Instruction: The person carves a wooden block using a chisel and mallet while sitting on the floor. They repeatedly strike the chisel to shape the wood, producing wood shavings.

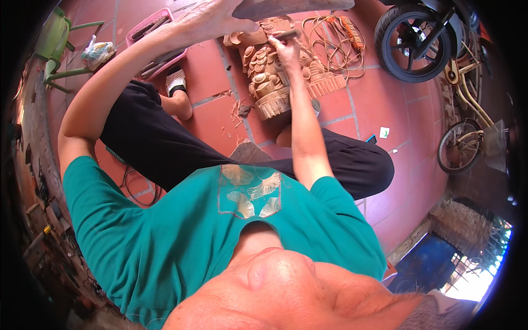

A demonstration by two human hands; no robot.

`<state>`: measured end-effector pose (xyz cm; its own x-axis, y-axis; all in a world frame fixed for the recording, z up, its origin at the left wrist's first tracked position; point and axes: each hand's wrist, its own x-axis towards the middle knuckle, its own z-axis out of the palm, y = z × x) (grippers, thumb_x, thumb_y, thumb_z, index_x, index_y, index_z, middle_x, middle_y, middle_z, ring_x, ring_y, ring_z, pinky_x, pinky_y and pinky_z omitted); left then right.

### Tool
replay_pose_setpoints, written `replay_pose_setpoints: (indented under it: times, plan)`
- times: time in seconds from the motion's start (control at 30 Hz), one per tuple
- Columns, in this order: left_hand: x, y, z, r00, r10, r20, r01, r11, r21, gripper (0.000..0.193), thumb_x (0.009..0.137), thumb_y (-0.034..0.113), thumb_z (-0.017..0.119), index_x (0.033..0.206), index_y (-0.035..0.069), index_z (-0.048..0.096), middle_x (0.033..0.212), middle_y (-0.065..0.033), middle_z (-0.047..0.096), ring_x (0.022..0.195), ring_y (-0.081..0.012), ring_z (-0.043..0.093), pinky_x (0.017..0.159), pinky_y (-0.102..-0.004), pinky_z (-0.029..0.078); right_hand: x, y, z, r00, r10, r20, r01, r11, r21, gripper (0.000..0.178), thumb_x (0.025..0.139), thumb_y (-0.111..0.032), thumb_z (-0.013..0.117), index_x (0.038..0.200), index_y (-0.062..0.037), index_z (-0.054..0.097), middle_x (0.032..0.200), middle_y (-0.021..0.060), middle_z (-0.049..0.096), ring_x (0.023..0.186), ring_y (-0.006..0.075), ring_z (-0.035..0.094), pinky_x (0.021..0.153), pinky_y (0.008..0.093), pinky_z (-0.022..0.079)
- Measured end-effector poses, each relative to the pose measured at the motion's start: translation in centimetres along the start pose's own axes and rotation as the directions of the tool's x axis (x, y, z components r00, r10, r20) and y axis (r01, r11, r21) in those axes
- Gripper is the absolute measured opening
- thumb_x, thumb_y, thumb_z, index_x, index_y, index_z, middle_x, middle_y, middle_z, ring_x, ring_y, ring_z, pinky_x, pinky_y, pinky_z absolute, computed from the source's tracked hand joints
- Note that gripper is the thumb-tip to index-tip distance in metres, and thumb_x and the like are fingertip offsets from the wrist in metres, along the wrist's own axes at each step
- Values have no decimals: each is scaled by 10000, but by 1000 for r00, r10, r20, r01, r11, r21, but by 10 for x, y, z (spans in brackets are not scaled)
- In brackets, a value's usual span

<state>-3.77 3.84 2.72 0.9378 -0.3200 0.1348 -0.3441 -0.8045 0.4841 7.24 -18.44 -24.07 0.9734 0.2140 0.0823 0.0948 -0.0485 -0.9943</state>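
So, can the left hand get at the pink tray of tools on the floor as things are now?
Probably yes. The pink tray lies on the floor right beside the left forearm, with nothing between them. But the left hand is full: it grips a wooden mallet, raised over the carving.

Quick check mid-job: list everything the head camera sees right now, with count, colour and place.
wood carving: one, tan, on the floor, centre top
chisel: one, thin, gripped in the right hand, tip on the carving
mallet: one, dark wood, gripped in the left hand above the carving
pink basket: one, upper left, holding tools
orange cable: one, coiled, right of the carving
motorbike wheel: one, black, upper right
bicycle: one, cream, right edge
green chair: one, upper left
tiled floor: red
left hand: top centre
right hand: on the carving
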Motion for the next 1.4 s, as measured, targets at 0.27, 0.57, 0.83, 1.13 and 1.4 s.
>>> replay_pose_setpoints:
  times: [0.27, 0.57, 0.83, 1.13, 1.4]
  plan:
    - [14, -19, 23, 996, 66, -65, -63, 997, 50, 611, 855, 317, 758, 1326, 16, 513, 1157, -279, 641, 1065, -411, 656, 893, -491, 514, -21, 5, 24, 963, -91, -253, 107, 993, 52, 202, 861, -63, 778, 1024, 8, 683, 874, 105, 737, 749, 194, 708, 712, 333, 553]
    - [28, -4, 37, 978, 188, 90, -190, 982, 16, 792, 953, 431, 673, 1574, 73, 336, 1386, -265, 589, 1222, -386, 628, 1011, -464, 508, -35, -2, 36, 885, -231, -404, 199, 973, -120, 182, 846, -72, 785, 997, -20, 697, 847, 116, 737, 783, 241, 717, 745, 360, 549]
    - [38, -30, 80, 952, 223, 210, -232, 972, 20, 817, 878, 149, 656, 1616, 166, 305, 1343, -195, 640, 1142, -360, 651, 979, -453, 495, -25, 18, 34, 878, -266, -397, 205, 960, -190, 224, 835, -132, 815, 995, -25, 700, 897, 156, 748, 804, 307, 725, 765, 395, 549]
    - [42, -13, 73, 965, 164, 203, -180, 981, 66, 837, 873, 164, 672, 1622, 174, 299, 1319, -202, 648, 1125, -357, 652, 948, -469, 487, -25, 20, 34, 885, -278, -373, 219, 956, -194, 246, 833, -154, 819, 1014, -34, 702, 896, 151, 755, 821, 345, 726, 781, 416, 548]
    - [36, -31, 79, 953, 240, 186, -266, 955, 130, 828, 901, 298, 721, 1615, 190, 317, 1233, -205, 676, 1043, -350, 675, 914, -465, 491, -28, 9, 38, 879, -308, -363, 224, 940, -257, 271, 832, -154, 818, 1031, -24, 688, 899, 156, 754, 839, 349, 732, 781, 424, 544]
